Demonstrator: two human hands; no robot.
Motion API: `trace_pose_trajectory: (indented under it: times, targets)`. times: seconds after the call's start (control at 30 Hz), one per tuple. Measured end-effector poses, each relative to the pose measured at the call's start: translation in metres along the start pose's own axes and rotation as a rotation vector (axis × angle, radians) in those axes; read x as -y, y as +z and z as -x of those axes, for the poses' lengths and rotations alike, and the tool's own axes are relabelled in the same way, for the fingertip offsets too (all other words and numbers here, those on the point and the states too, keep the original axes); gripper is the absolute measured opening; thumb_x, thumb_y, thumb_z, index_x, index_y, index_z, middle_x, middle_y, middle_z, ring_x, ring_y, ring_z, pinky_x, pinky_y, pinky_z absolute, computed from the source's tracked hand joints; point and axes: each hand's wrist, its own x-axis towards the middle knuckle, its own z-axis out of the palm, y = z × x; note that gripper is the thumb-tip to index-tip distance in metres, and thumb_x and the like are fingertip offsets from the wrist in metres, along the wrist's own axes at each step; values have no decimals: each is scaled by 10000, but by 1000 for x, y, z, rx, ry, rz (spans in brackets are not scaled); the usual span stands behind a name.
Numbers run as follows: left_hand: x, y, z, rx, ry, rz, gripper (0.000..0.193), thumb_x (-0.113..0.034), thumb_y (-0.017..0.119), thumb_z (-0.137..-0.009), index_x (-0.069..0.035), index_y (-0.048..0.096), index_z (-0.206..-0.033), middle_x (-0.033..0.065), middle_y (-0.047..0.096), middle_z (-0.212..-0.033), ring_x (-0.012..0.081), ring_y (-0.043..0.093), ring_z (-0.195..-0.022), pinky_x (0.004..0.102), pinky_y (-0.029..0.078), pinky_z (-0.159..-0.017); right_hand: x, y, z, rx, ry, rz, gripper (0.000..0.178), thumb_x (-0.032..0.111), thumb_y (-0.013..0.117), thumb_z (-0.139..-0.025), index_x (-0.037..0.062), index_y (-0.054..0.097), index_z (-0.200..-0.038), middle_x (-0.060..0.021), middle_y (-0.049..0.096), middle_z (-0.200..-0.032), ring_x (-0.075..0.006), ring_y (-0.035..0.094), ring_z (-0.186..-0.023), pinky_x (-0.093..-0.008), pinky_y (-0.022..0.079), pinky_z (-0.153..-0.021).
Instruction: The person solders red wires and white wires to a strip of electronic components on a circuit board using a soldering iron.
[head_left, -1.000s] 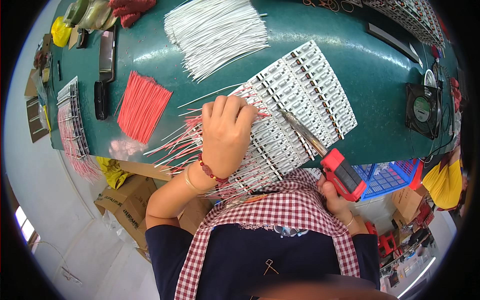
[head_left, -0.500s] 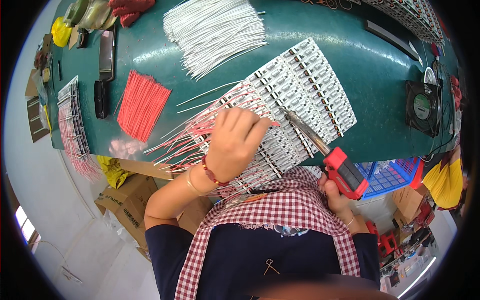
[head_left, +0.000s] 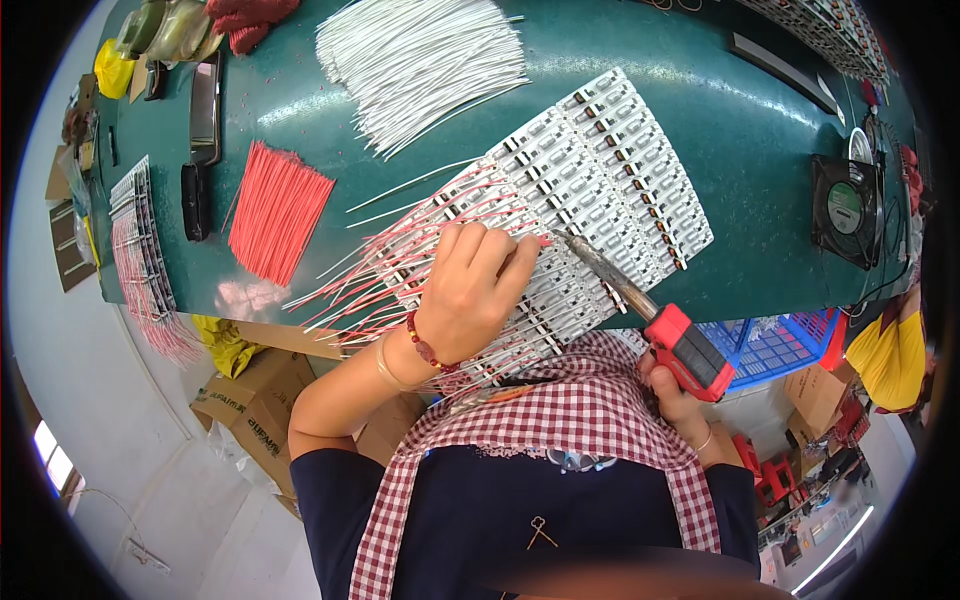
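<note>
A panel of small white circuit boards (head_left: 610, 165) lies at a slant at the table's near edge, with red and white wires fanning out from its left side. Over the panel, my left hand (head_left: 475, 270) pinches a red wire (head_left: 541, 240), whose end shows past the fingertips. My right hand (head_left: 672, 385) grips the red and black handle of a soldering iron (head_left: 690, 350). The iron's tip points up and left, close to the red wire's end on the boards; whether they touch I cannot tell.
A bundle of white wires (head_left: 425, 70) and one of red wires (head_left: 278, 212) lie on the green table (head_left: 740, 180). Another wired panel (head_left: 145, 240) rests at left. A black fan (head_left: 846, 212) stands at right, and a blue basket (head_left: 775, 350) sits below the edge.
The iron's tip has shifted slightly down and left, closer to the end of the red wire. My left hand stays nearly in place with its pinch. The whole view has shifted slightly.
</note>
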Motion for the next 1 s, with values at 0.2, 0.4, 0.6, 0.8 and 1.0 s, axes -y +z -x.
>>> trace_pose_trajectory:
  times: [0.2,0.4,0.6,0.8,1.0]
  targets:
    - [-3,0,-4,-28,-41,1,331,-18,650,-709,1,690,-1036,44,461,-784,197,486,-728,339,373,-670,-1,-1,-1,6,-26,88,193,172,714,-802,5,696,-895,-107,660,-815,-242,645,-686,-326,505,-622]
    - [-4,-3,-4,40,-32,-7,230,-54,631,-799,29,639,-1013,88,456,-836,238,475,-775,366,385,-700,-6,0,2,29,-81,235,206,179,721,-802,5,690,-907,-122,660,-818,-250,652,-682,-337,513,-609]
    - [-7,-1,-8,-9,-82,2,275,-7,634,-728,-2,683,-998,57,463,-789,216,482,-739,351,378,-681,8,-1,2,31,-133,216,223,225,719,-830,16,690,-901,-109,655,-808,-249,647,-669,-338,518,-614]
    - [-8,-2,-9,8,-91,-9,271,-1,629,-721,-8,677,-988,62,460,-789,221,486,-745,355,385,-689,11,0,4,67,-36,186,221,217,720,-833,11,688,-908,-103,660,-825,-239,651,-696,-335,520,-634]
    - [-8,-1,-9,-8,-86,-14,262,8,625,-722,-11,671,-979,68,463,-796,227,489,-756,358,388,-692,14,4,6,34,10,208,197,167,735,-808,12,688,-920,-105,670,-848,-243,659,-730,-331,521,-664]
